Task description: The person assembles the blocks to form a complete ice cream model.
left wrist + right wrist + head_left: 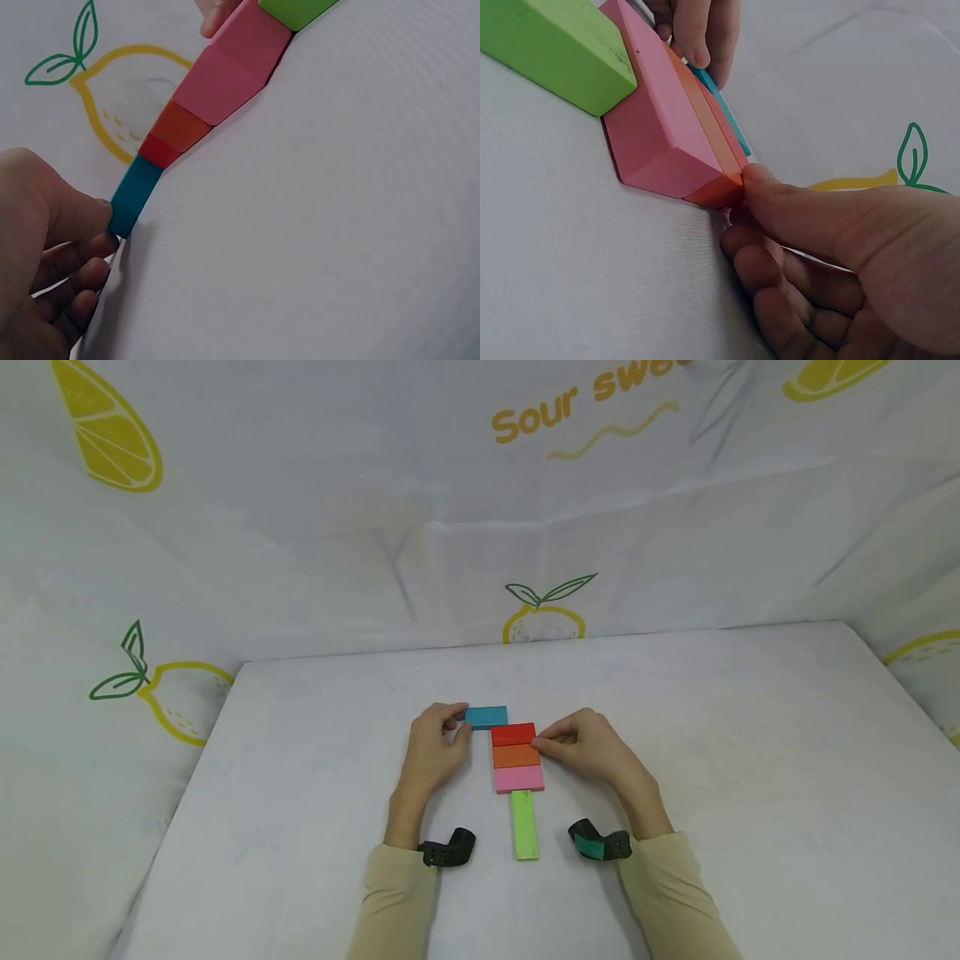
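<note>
My left hand [437,747] pinches the left end of a blue block [486,717] between thumb and fingers. That block lies flat behind the others, offset to the left of the red block [513,733]. The thumb and forefinger of my right hand [588,743] hold the right end of the red block, close to the orange block [516,755]. Red, orange and pink blocks [519,778] lie long side against long side. From the pink one a light green block [524,827] extends toward me, end on. In the left wrist view, the blue block [136,196] appears against the red one.
A white cloth covers the table [285,827], and a white curtain [315,527] with lemon prints hangs behind it. Dark camera mounts sit on the left wrist [448,848] and the right wrist [600,842], one on each side of the green block.
</note>
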A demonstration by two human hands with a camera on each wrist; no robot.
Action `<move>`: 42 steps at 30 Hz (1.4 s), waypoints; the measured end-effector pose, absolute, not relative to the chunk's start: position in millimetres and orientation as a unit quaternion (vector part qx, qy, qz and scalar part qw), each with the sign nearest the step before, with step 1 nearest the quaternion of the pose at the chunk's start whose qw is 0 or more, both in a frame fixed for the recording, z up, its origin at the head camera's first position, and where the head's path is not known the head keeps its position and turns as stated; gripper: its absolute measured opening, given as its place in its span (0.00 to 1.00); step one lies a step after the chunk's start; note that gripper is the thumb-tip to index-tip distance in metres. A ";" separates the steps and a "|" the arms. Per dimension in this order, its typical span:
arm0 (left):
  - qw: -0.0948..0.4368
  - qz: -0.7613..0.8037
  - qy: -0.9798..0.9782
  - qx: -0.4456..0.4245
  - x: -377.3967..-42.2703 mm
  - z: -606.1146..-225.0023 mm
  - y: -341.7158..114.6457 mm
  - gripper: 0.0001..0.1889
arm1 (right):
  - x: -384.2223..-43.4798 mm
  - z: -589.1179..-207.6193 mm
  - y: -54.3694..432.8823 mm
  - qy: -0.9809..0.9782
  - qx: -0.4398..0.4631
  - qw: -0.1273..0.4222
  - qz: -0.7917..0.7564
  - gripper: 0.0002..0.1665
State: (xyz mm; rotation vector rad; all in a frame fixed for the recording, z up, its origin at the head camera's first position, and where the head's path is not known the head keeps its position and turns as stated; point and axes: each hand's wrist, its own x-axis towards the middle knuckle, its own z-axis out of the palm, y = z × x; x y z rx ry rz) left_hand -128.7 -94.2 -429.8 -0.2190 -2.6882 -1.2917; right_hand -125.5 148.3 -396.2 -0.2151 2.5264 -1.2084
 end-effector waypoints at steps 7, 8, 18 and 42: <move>0.064 -0.422 -0.901 -0.077 -129.1 -431.2 -88.1 0.16 | -126.3 -396.7 148.3 0.887 -0.069 0.167 -0.425 0.13; 0.062 -0.423 -0.901 -0.077 -129.3 -431.3 -87.1 0.16 | -126.3 -396.6 148.2 0.887 -0.071 0.167 -0.424 0.13; 0.059 -0.430 -0.897 -0.081 -127.6 -430.2 -80.8 0.16 | -126.7 -397.7 148.6 0.885 -0.070 0.166 -0.430 0.13; 0.090 -0.447 -0.886 -0.084 -127.6 -431.7 -70.9 0.15 | -129.9 -399.7 149.0 0.885 -0.089 0.161 -0.427 0.25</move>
